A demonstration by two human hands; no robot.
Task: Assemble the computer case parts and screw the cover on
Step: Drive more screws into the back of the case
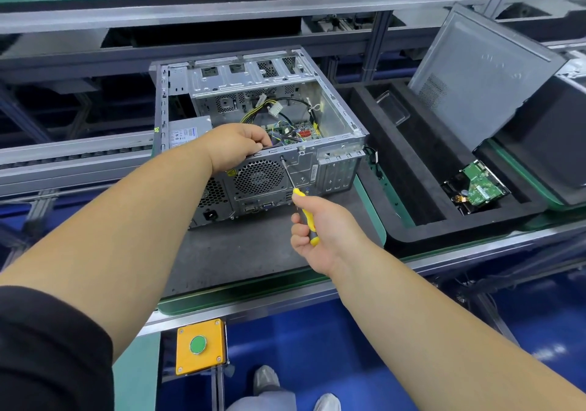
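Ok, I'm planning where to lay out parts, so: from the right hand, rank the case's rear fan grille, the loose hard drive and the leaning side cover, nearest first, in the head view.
Measured from the right hand:
1. Rear fan grille, just up and to its left on the case's back panel.
2. Hard drive, off to the right in the black foam tray.
3. Side cover, leaning up at the far right.

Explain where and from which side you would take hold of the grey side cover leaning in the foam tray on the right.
Grip the side cover by its raised top edge, probably with one hand at each upper corner, coming from above. It leans tilted back in the foam tray, so its lower edge is sunk in the foam while the top edge stands free.
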